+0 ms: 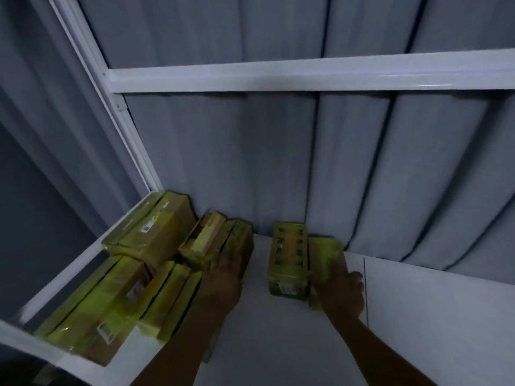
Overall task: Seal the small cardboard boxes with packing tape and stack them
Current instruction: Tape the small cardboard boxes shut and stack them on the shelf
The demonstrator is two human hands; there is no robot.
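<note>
Both arms stretch forward over the white shelf, with the forearms coming in from the bottom edge. The left hand is back-up, laid against the near end of the middle boxes. Its fingers get lost in the dark against the cardboard, so I honestly can't tell if it's gripping or just resting there.

The right hand is easier to read: thumb on the left side, fingers wrapped round the right side of the plain box, so it's clamped on that box's near end. That box lies on the shelf, touching the printed box on its left. Both sit close to the grey curtain at the back.

Every box has a shiny yellowish tape wrap. Over on the left there's a pile of taped boxes — some lying flat, with a bigger box on top in the back corner by the white frame post. A white rail crosses above. The whole shot is dim and a bit blurry.
</note>
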